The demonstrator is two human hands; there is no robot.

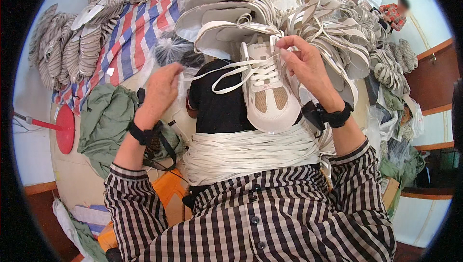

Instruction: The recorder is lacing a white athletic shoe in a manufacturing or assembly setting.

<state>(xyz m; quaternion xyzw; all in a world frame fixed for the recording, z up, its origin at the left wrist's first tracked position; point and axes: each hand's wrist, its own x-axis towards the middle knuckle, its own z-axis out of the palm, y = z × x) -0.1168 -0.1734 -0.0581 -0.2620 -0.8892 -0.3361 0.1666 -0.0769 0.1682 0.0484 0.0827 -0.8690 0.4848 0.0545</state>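
A beige shoe upper [273,99] with a tan mesh toe lies over my black-trousered lap, toe toward me. A flat white shoelace [264,72] crosses its lower eyelets, and a loose loop of it hangs out to the left. My left hand [161,90] is closed, pinching the lace's far end out to the left of the upper. Thumb and forefinger of my right hand [308,64] come together at the upper's top right eyelet, around a bit of white lace; the fingertips partly hide it. A thick bundle of white laces [251,153] lies across my waist.
Stacked uppers [226,18] stand just beyond my lap, with a heap of laced uppers [333,30] to their right. More bundles [72,45] rest on a striped sheet [128,37] at left. A green cloth [106,122] and red round base [65,129] are nearby. Another person [395,17] is far right.
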